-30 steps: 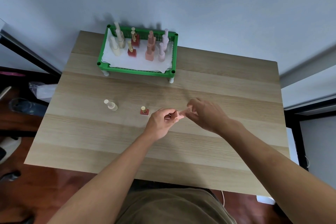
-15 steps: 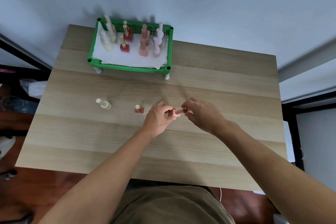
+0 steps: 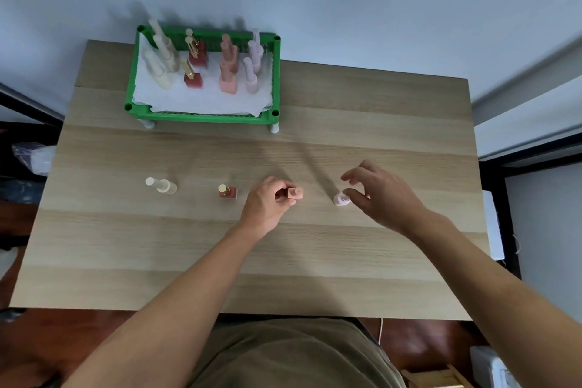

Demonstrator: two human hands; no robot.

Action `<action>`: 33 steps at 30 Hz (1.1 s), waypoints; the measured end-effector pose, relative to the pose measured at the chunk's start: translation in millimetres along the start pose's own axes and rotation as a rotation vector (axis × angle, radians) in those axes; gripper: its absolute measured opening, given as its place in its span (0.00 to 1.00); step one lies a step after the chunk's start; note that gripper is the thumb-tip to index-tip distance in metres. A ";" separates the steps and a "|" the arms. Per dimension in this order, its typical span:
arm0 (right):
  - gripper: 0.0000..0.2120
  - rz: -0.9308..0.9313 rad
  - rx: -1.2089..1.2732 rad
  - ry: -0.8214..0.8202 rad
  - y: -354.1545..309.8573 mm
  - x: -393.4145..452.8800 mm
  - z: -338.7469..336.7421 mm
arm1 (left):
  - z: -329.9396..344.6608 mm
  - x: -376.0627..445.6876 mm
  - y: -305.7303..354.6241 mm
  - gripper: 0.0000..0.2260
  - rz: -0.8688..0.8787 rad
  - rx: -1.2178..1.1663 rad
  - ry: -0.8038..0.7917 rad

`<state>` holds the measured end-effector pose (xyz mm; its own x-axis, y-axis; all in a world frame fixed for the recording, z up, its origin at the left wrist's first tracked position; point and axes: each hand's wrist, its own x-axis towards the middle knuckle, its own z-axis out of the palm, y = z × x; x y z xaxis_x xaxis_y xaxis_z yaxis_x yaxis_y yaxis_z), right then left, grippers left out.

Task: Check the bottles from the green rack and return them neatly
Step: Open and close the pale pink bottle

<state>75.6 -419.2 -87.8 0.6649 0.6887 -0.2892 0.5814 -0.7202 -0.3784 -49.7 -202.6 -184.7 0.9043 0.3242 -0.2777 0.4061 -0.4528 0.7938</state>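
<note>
Mid-desk, left hand (image 3: 266,208) gripping peach bottle (image 3: 294,193), right hand (image 3: 382,195) spread just beside lilac bottle (image 3: 340,199), near desk (image 3: 315,277) edge well apart.

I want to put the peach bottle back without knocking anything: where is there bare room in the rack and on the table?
In the green rack, the white liner's front strip is bare; the back half is crowded with rows of bottles. On the table, the band between the rack and the bottles standing out is free, as is the wood before both hands. The left hand grips the peach bottle.
</note>
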 end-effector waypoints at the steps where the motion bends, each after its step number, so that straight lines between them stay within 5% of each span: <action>1: 0.14 0.002 -0.001 -0.004 2.6 -2.2 1.1 | 0.8 0.7 -0.5 0.11 -0.004 -0.005 0.005; 11: 0.15 0.010 0.012 -0.006 12.8 -11.6 12.2 | 6.8 -1.8 -5.2 0.19 -0.073 -0.036 0.036; 17: 0.09 0.017 0.053 0.052 12.1 -12.4 18.4 | 13.7 -21.7 -12.4 0.11 -0.101 0.038 0.050; 26: 0.11 0.084 0.142 0.180 28.1 -24.1 25.9 | 47.2 -35.9 9.8 0.03 -0.010 0.061 -0.144; 33: 0.09 0.131 0.189 0.224 40.3 -37.1 29.2 | 75.3 -21.5 35.8 0.11 0.076 0.030 -0.130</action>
<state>60.7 -471.4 -118.0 0.8274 0.5403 -0.1532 0.4006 -0.7590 -0.5133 -44.7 -288.4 -191.1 0.9413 0.1787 -0.2865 0.3377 -0.4971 0.7993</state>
